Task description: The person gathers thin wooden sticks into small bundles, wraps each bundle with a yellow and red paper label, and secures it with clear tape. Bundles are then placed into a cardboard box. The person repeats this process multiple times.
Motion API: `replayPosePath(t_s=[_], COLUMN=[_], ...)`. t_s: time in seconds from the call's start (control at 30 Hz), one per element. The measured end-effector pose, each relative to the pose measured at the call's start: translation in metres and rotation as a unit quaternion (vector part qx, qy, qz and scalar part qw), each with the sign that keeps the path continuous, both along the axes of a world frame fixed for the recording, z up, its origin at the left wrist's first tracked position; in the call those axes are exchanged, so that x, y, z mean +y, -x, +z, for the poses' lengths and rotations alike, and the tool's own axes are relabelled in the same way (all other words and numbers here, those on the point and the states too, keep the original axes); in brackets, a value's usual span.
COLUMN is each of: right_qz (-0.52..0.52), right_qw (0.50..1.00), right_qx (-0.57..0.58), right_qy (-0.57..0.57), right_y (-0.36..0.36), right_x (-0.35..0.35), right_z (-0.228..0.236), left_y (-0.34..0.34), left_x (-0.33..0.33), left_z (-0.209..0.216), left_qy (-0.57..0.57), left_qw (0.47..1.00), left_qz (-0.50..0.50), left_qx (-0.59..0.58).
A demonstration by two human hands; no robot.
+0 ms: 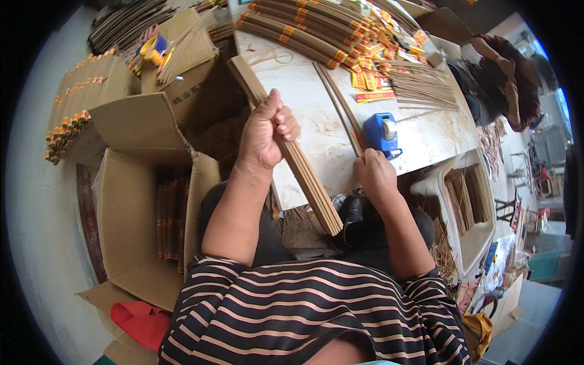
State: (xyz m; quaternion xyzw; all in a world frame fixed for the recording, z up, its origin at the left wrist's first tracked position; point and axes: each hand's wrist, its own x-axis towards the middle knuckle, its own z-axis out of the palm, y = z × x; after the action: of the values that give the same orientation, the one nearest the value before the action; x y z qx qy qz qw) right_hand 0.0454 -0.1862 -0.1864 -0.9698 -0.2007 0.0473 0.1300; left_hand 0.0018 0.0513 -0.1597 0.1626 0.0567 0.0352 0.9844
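My left hand (pixel 267 131) is wrapped round a bundle of long brown incense sticks (pixel 307 179), held aslant over the near edge of the white table (pixel 310 164). The bundle's lower end sticks out past that edge, above my lap. A few loose incense sticks (pixel 336 100) lie on the tabletop. At their near ends my right hand (pixel 376 173) is closed, its fingertips pinching them. Just beyond this hand stands a blue tape dispenser (pixel 382 135) with a roll of tape in it.
Banded incense bundles (pixel 298 39) and red-yellow labels (pixel 372 82) lie at the table's far side, beside loose sticks (pixel 420 88). An open cardboard box (pixel 131 213) stands left, a white bin (pixel 450 207) of sticks right. Another person (pixel 508 79) is at far right.
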Motion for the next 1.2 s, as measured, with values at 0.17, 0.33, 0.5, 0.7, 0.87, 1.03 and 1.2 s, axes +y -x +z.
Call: replayPosePath(t_s=[0.17, 0.33, 0.5, 0.7, 0.87, 1.03, 1.2], right_qz=[0.062, 0.024, 0.186, 0.253, 0.218, 0.26, 0.292], right_qw=[0.996, 0.954, 0.931, 0.915, 0.922, 0.918, 0.915], right_qx=[-0.028, 0.08, -0.01, -0.017, -0.01, -0.019, -0.017], right_qy=[-0.058, -0.288, -0.314, -0.313, -0.318, -0.297, -0.277], right_y=[0.0, 0.041, 0.064, 0.067, 0.069, 0.068, 0.067], right_x=[-0.002, 0.015, 0.026, 0.031, 0.032, 0.032, 0.032], right_z=[0.003, 0.065, 0.081, 0.074, 0.078, 0.079, 0.081], left_y=[0.0, 0.002, -0.003, -0.004, -0.003, -0.004, -0.003], left_x=[0.006, 0.007, 0.009, 0.012, 0.013, 0.01, 0.008], left_z=[0.0, 0.002, -0.005, -0.009, -0.009, -0.006, 0.002], left_qy=[-0.001, 0.02, 0.051, 0.06, 0.032, 0.006, 0.02], left_qw=[1.0, 0.999, 0.997, 0.998, 0.999, 0.998, 0.999], left_qz=[-0.009, 0.018, 0.032, 0.025, 0.036, 0.048, 0.031], left_qx=[0.004, 0.035, 0.041, 0.001, 0.019, 0.046, 0.036])
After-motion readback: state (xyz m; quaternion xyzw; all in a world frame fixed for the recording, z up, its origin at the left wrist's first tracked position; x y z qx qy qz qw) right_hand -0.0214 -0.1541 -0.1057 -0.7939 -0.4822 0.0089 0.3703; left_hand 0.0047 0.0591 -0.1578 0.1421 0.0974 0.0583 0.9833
